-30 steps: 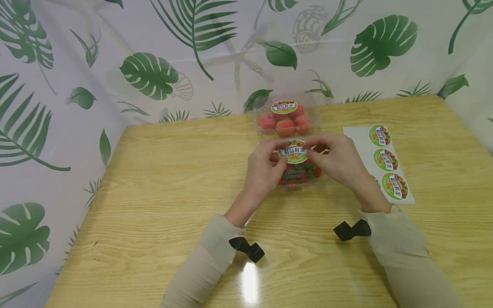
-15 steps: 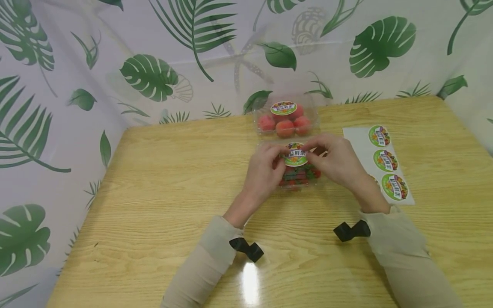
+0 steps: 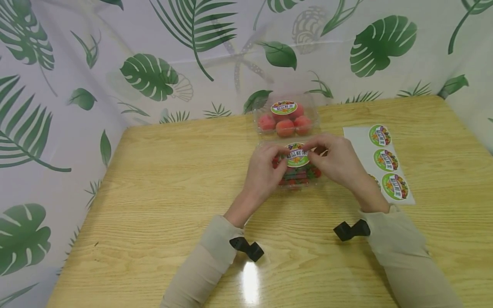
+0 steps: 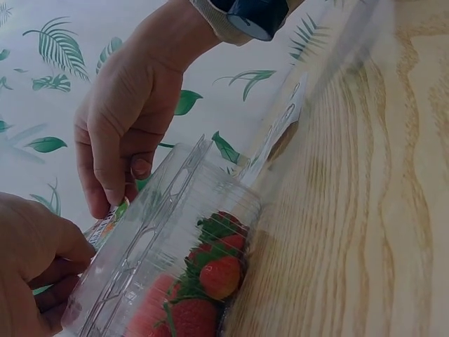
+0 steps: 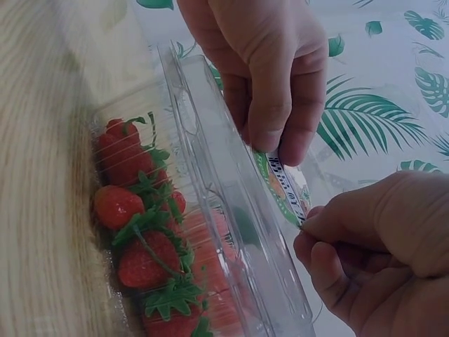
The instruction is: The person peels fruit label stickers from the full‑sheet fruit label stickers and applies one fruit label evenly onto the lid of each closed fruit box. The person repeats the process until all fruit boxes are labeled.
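An oval fruit label sticker (image 3: 297,160) lies at the top of a clear plastic box (image 4: 158,235) of strawberries (image 5: 149,258). My left hand (image 3: 264,170) pinches its left edge between thumb and fingers. At the opposite edge, my right hand (image 3: 336,161) pinches it the same way. In the right wrist view, the sticker is tilted and close to the lid; whether it touches the lid I cannot tell. Fingers cover parts of the sticker and of the box's sides.
Behind the strawberries stands another clear box of peaches (image 3: 285,127) with a similar sticker (image 3: 284,108) on its lid. A white sheet (image 3: 358,141) bearing several oval stickers lies to the right. The wooden table (image 3: 173,192) meets a leaf-patterned cloth (image 3: 215,38) at the back.
The sticker has shifted slightly right and toward me over the box, mostly in the first half second. Both hands keep their pinch, and the left fingertips have moved a little with it.
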Available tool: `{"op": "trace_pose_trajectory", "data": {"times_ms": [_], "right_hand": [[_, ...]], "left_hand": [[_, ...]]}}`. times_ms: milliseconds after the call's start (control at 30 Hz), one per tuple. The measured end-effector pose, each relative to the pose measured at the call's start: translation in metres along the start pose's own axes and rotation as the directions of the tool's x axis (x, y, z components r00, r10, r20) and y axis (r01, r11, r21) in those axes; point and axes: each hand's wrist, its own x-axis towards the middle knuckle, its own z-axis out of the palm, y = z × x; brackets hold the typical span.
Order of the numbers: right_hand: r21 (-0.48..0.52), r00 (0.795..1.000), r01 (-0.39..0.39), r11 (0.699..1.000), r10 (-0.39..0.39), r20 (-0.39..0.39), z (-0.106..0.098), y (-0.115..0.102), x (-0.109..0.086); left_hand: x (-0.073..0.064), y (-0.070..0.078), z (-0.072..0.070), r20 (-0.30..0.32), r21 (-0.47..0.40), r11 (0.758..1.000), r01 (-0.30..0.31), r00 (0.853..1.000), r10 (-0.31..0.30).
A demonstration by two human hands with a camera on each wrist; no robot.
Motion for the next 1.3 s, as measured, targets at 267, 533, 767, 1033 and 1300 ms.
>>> {"op": "trace_pose_trajectory", "data": {"times_ms": [267, 533, 767, 1033, 1300], "right_hand": [[-0.005, 1.0, -0.013, 1.0, 0.013, 0.021, 0.0, 0.0022, 0.0006], [-0.005, 1.0, 0.012, 1.0, -0.012, 0.018, 0.0021, 0.0024, 0.0], [-0.021, 0.999, 0.001, 1.0, 0.0, 0.033, 0.0043, 0.0044, 0.0008], [-0.031, 0.999, 0.0, 1.0, 0.001, 0.047, 0.0067, 0.007, 0.0012], [-0.036, 0.999, -0.014, 0.999, 0.016, 0.048, 0.0078, 0.0053, 0.0007]], "left_hand": [[-0.0013, -0.0004, 0.0006, 0.01, -0.03, 0.999, 0.017, 1.0, -0.017], [-0.0019, -0.0014, 0.0011, 0.023, 0.025, 1.0, -0.009, 1.0, 0.009], [-0.0025, -0.0029, 0.0033, 0.051, 0.066, 0.998, -0.023, 0.999, 0.019], [-0.0033, -0.003, 0.0043, 0.078, 0.143, 0.988, -0.051, 0.996, 0.04], [-0.0043, -0.0015, 0.0036, 0.105, 0.224, 0.973, -0.059, 0.994, 0.036]]}}
